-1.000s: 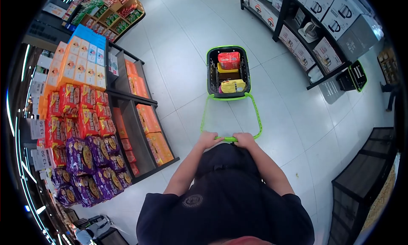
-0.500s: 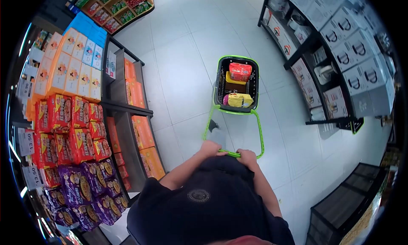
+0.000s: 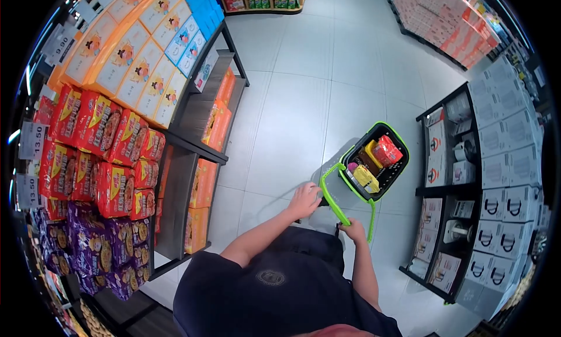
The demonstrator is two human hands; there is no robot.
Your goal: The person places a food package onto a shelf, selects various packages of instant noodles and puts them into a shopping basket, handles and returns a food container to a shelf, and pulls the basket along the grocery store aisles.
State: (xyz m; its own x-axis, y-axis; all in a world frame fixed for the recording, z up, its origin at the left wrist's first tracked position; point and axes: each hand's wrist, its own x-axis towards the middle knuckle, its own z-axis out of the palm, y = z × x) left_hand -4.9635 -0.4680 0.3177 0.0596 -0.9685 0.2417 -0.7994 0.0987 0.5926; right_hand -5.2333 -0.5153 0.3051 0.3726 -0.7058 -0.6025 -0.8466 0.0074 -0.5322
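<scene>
A black shopping basket (image 3: pixel 392 186) with a green rim is on the floor, ahead and to my right, its green handle (image 3: pixel 334 204) tilted toward me. My right hand (image 3: pixel 354 230) is wrapped around the near end of the handle's grip. Beside the other end is my left hand (image 3: pixel 305 201), off the grip with its fingers extended; whether the fingertips touch the handle I cannot tell. Inside the basket lie a red packet (image 3: pixel 386 150), a yellow packet (image 3: pixel 366 179), a yellow and brown pack (image 3: pixel 369 156) and a partly hidden purple item (image 3: pixel 352 167).
Left of me, a display stand (image 3: pixel 181 197) carries red noodle packs (image 3: pixel 99 124), purple packs (image 3: pixel 90 238) and orange-and-white boxes (image 3: pixel 137 62). A dark shelf (image 3: pixel 449 191) with boxed kettles (image 3: pixel 502 207) stands at right. Pink packages (image 3: pixel 438 16) are stacked farther off.
My left hand has come off the handle grip. The basket has swung to my right and turned, while my right hand keeps its hold. The view has shifted toward the left display.
</scene>
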